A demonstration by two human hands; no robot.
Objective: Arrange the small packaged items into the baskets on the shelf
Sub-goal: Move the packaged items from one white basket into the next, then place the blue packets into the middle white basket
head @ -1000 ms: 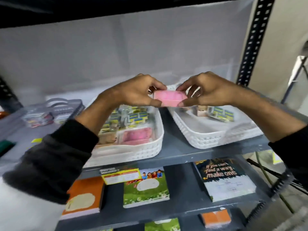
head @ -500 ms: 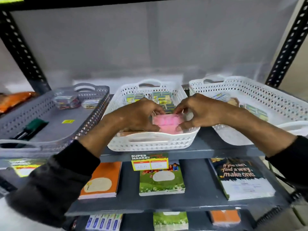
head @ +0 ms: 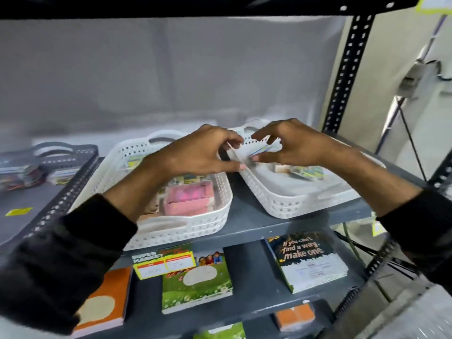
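Observation:
Two pink packets (head: pixel 188 199) lie stacked at the front of the middle white basket (head: pixel 195 231), with small yellow-green packets behind them. My left hand (head: pixel 200 152) and right hand (head: pixel 293 145) hover fingertip to fingertip over the left rim of the right white basket (head: pixel 288 204). The left hand's fingers are curled apart with nothing in them. A blurred clear packet with a blue-yellow stripe (head: pixel 263 149) shows between the right hand's fingers; whether it is gripped or lying in the basket is unclear. More small packets (head: pixel 305 171) lie in the right basket.
A grey basket (head: pixel 61 187) at the left holds a few small packets (head: pixel 22 174). Notebooks (head: pixel 195 280) lie on the lower shelf, with a price tag (head: pixel 163 263) on the shelf edge. A black perforated upright (head: pixel 347 69) stands at the right.
The pink packet that both hands held has been set down in the middle basket and let go. Both hands have moved up and right to the right basket's rim.

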